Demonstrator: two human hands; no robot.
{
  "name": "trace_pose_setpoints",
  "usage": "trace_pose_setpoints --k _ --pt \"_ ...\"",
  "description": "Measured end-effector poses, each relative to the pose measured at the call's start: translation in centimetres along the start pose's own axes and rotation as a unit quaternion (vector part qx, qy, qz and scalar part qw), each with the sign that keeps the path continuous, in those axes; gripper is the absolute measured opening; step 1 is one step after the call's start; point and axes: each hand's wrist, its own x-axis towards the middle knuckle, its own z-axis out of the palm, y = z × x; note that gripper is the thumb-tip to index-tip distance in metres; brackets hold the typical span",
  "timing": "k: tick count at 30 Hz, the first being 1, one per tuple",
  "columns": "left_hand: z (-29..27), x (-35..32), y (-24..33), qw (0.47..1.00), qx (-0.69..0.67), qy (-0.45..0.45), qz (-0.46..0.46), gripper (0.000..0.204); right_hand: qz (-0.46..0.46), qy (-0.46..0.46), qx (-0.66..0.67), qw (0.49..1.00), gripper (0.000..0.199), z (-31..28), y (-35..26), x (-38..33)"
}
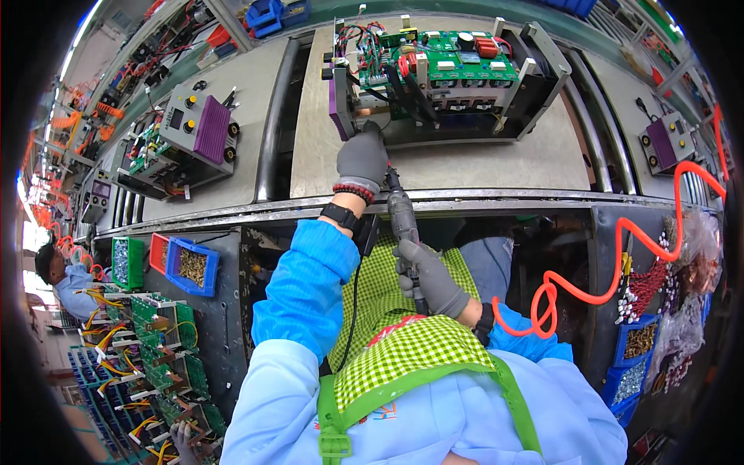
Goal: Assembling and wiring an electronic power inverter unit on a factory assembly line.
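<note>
My left hand (pixel 363 160), in a grey glove, reaches to the lower left corner of an opened electrical unit (pixel 457 128) with a purple front panel. Its fingers are bunched together against the metal frame; what they hold, if anything, is hidden. Green circuit boards (pixel 456 66), red and black wires and a black cable bundle (pixel 415 97) fill the unit, which lies on the bench. My right hand (pixel 434 277), also gloved in grey, is wrapped round a dark power screwdriver (pixel 402 215). The tool points up toward the unit, its tip beside my left hand.
A coiled orange air hose (pixel 589 297) loops at the right. Blue bins (pixel 192 267) of screws flank both sides. More purple-panelled units (pixel 203 128) stand on the roller line. At the lower left, another person's gloved hand (pixel 184 440) is by stacked circuit boards (pixel 159 341).
</note>
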Motion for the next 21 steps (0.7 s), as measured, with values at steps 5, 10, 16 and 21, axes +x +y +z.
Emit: trace_pose_setpoints --k 5,10,16,21 --pt "-0.3 0.7 0.0 1.000 -0.016 -0.001 0.022 0.018 -0.016 0.020 -0.030 0.999 0.035 0.9 0.2 0.1" --pt "0.0 0.9 -0.5 0.998 -0.025 0.008 0.055 0.015 -0.017 0.014 -0.029 0.999 0.035 0.8 -0.1 0.3" --pt "0.6 1.2 -0.4 0.999 -0.027 0.000 0.026 0.016 -0.021 -0.001 -0.029 0.999 0.032 0.8 -0.3 0.5" --pt "-4.7 -1.4 -2.1 0.986 -0.110 -0.107 0.071 0.027 0.041 -0.071 -0.131 0.988 0.024 -2.6 -2.6 -3.8"
